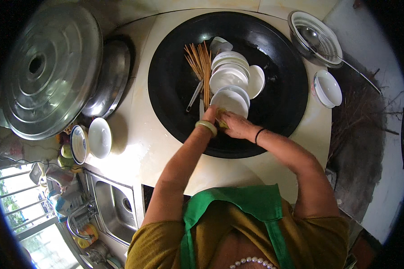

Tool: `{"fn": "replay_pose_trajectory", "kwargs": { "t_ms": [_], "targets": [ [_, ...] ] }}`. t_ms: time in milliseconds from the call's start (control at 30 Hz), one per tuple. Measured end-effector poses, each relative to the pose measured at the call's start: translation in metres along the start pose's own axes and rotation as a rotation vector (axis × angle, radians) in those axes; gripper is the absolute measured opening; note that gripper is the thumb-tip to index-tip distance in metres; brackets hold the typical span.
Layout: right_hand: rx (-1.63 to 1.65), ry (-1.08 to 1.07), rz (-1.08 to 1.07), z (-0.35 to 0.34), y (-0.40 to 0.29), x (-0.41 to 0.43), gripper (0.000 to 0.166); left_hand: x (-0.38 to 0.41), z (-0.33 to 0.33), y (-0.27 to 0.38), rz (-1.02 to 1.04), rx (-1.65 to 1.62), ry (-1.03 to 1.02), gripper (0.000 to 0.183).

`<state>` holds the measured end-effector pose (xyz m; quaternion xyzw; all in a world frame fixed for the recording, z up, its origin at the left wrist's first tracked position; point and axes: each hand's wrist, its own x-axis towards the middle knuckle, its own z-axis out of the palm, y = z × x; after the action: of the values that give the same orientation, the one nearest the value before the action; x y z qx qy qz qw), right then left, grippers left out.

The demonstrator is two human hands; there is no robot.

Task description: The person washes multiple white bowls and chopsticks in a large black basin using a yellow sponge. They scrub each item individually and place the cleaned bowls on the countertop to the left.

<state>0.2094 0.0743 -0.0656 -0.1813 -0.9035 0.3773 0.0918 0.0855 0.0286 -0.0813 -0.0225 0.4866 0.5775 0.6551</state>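
Over the near part of a large black wok (175, 111), my two hands are close together. My right hand (237, 125) is closed around a yellowish scrubbing cloth or sponge (222, 118). My left hand (210, 115) is at the left edge of the nearest white bowl (229, 102); its fingers are mostly hidden, so its grip is unclear. Behind that bowl, several white bowls (229, 79) lean in a row, with another white bowl (257, 82) tilted at their right. Wooden chopsticks (198, 62), a metal-handled utensil (194, 95) and a pale spatula-like blade (221, 44) lie to the left and behind.
Two bowls (100, 138) lean on the left counter below a big metal lid (54, 77). The steel sink (114, 201) is at lower left. At right are a strainer basket (330, 43) with a long-handled ladle (360, 72), more white bowls (328, 89) and dry twigs (357, 111).
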Motion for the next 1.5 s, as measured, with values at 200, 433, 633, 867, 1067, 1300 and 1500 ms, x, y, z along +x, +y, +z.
{"fn": "replay_pose_trajectory", "kwargs": {
  "t_ms": [200, 433, 633, 867, 1067, 1300, 1500],
  "targets": [
    [-0.289, -0.326, -0.071, -0.012, 0.031, -0.005, 0.029, 0.007, -0.015, 0.007, -0.115, 0.004, 0.021, 0.048],
    [-0.493, -0.417, -0.291, -0.028, 0.048, 0.002, 0.025, 0.012, -0.005, 0.048, -0.494, 0.395, -0.094, 0.045],
    [-0.104, -0.117, 0.305, 0.015, 0.026, 0.027, 0.027, 0.074, -0.033, -0.038, 0.046, 0.172, 0.297, 0.047],
    [-0.318, -0.285, 0.087, -0.003, 0.028, 0.001, 0.029, 0.051, -0.053, -0.009, -0.137, 0.063, 0.008, 0.043],
    [-0.24, -0.155, -0.168, 0.003, 0.042, 0.004, 0.047, 0.09, -0.079, -0.018, 0.147, 0.568, 0.261, 0.042],
    [-0.69, 0.016, -0.141, 0.014, 0.109, 0.023, 0.027, 0.088, -0.024, 0.017, 0.326, 1.323, 0.534, 0.034],
    [-0.907, -0.045, -0.191, 0.008, 0.126, 0.045, 0.035, 0.111, -0.016, 0.016, 0.289, 1.111, 0.692, 0.027]
  ]
}}
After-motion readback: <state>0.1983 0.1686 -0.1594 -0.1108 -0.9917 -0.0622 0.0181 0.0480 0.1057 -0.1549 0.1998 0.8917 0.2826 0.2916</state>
